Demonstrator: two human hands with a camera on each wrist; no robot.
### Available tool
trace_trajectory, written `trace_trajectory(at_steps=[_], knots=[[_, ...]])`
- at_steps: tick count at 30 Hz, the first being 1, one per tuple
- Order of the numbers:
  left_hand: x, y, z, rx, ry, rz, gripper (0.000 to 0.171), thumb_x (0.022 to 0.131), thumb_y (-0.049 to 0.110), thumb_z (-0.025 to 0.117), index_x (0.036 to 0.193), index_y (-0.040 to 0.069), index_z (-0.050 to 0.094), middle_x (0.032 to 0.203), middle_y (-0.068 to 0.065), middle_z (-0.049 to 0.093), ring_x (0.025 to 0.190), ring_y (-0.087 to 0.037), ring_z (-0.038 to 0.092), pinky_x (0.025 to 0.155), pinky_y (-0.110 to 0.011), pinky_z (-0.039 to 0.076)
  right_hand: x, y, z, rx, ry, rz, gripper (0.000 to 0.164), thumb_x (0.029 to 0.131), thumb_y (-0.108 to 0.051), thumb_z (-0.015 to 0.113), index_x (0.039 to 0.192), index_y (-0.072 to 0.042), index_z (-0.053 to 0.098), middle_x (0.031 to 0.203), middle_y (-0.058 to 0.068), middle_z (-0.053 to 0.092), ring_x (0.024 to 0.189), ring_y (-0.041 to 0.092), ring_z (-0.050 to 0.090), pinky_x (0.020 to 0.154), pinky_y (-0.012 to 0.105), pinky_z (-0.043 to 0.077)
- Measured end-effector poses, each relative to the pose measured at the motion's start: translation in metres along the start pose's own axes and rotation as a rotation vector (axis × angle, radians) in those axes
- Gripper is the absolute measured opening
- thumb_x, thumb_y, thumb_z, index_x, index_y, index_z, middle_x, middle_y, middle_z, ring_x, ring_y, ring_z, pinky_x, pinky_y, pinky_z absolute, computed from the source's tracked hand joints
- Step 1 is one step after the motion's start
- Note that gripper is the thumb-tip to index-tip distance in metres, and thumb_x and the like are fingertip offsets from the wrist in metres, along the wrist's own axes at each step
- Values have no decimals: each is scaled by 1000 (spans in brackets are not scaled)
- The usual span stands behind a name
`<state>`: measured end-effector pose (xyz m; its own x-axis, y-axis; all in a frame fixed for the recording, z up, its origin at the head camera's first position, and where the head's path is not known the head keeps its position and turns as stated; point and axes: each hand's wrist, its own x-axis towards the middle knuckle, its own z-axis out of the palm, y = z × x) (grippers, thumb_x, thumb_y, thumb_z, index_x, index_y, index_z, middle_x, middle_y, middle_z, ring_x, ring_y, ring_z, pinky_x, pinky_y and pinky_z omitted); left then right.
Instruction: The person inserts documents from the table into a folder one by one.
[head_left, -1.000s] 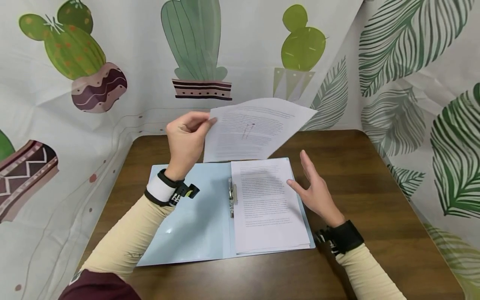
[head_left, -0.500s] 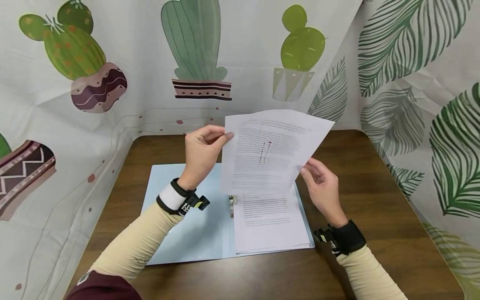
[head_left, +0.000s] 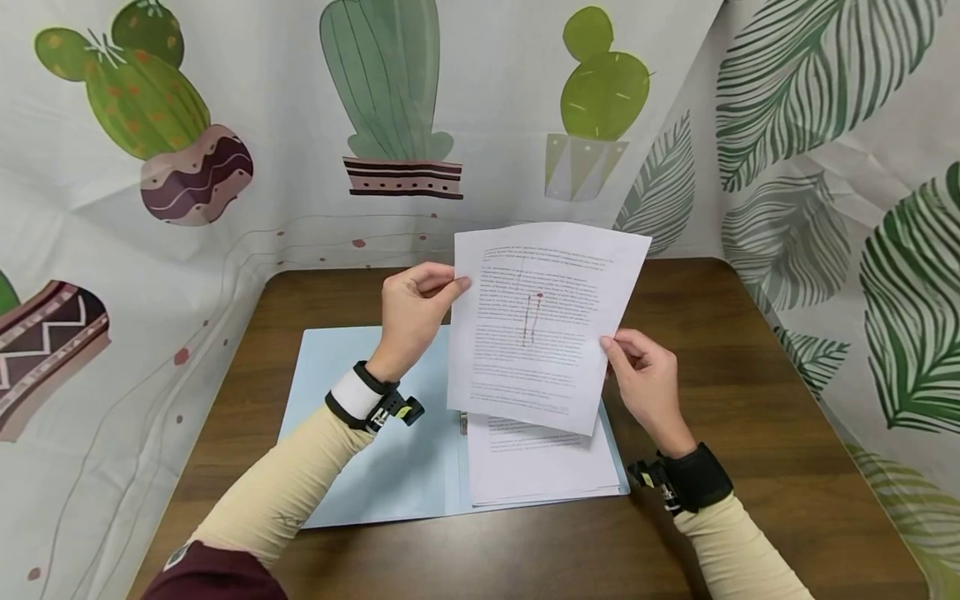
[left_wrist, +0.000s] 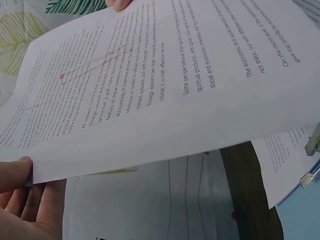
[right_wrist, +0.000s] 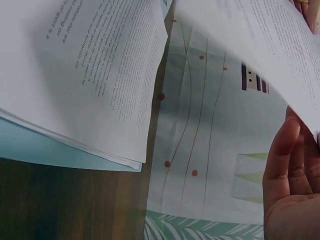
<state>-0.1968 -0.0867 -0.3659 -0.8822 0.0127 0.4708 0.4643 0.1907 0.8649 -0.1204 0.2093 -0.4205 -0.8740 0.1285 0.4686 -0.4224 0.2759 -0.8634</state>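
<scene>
A printed sheet of paper (head_left: 540, 367) with red marks is held up over a light blue folder (head_left: 360, 450). My left hand (head_left: 415, 312) pinches its left edge near the top, thumb in front. On the opposite edge, lower down, my right hand (head_left: 647, 375) pinches the sheet between thumb and fingers. Under the sheet, a stack of printed pages (head_left: 543, 475) lies on the folder's right side. The folder's metal clip (left_wrist: 312, 145) shows in the left wrist view, and the lifted sheet mostly covers it in the head view.
The open folder lies on a dark wooden table (head_left: 735, 358). Behind and around the table hangs a white cloth (head_left: 502, 125) printed with cacti and leaves. A wrist camera (head_left: 390, 408) is strapped to each wrist.
The sheet has come down and toward me, from beyond the folder to over the stack, and is now more upright. The right hand went from open beside the sheet to pinching its right edge.
</scene>
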Motion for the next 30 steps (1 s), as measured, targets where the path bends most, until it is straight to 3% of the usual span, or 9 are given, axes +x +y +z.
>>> trace_trajectory(at_steps=[4, 8, 11, 15, 17, 21, 26, 30], knots=[[1, -3, -1, 12, -13, 25, 14, 89, 9, 81, 101, 1, 78, 97, -12, 78, 88, -23, 75, 74, -21, 57, 1, 1, 0, -6, -2, 23, 10, 97, 6, 66, 100, 15, 70, 82, 28, 71, 56, 4, 59, 53, 17, 49], [0, -8, -5, 70, -55, 97, 35, 91, 8, 80, 124, 2, 71, 119, -11, 75, 102, -24, 74, 86, -29, 58, 5, 17, -5, -25, -17, 57, 12, 98, 2, 65, 103, 12, 72, 87, 26, 73, 55, 8, 60, 52, 18, 50], [-2, -17, -11, 207, -108, 169, 57, 92, 11, 79, 144, 4, 57, 140, -14, 64, 122, -27, 66, 99, -38, 54, 8, 32, -12, -24, -33, 98, 16, 100, -3, 65, 108, 8, 73, 88, 19, 75, 55, 13, 59, 52, 19, 49], [-8, -31, -23, 465, -210, 214, 78, 94, 23, 78, 158, 6, 38, 160, -19, 40, 147, -32, 40, 115, -51, 38, 11, 45, -20, -9, -53, 185, 23, 102, -13, 66, 113, 6, 73, 86, 8, 75, 57, 20, 60, 51, 22, 48], [-12, -38, -30, 576, -261, 215, 85, 93, 30, 78, 161, 8, 32, 166, -19, 27, 154, -34, 24, 120, -56, 26, 12, 49, -23, -22, -71, 238, 27, 102, -18, 67, 114, 5, 73, 85, 5, 74, 59, 25, 60, 51, 24, 48], [-19, -49, -43, 747, -336, 207, 95, 91, 38, 80, 163, 9, 27, 169, -20, 17, 157, -37, 8, 123, -61, 9, 14, 57, -27, -114, -126, 337, 33, 102, -27, 66, 114, 2, 73, 86, 7, 73, 63, 24, 60, 53, 29, 50], [-33, -62, -56, 929, -484, 140, 99, 90, 54, 75, 164, 10, 25, 171, -18, 9, 157, -41, 0, 120, -67, 6, 13, 66, -28, -190, -198, 438, 34, 104, -29, 64, 119, 0, 72, 95, 13, 74, 65, 17, 62, 57, 32, 54], [-51, -73, -61, 1004, -582, 52, 103, 88, 68, 68, 164, 13, 25, 171, -18, 10, 157, -40, 1, 119, -69, 6, 10, 74, -28, -195, -264, 500, 32, 105, -25, 62, 122, 2, 70, 97, 16, 75, 68, 16, 65, 58, 30, 54]])
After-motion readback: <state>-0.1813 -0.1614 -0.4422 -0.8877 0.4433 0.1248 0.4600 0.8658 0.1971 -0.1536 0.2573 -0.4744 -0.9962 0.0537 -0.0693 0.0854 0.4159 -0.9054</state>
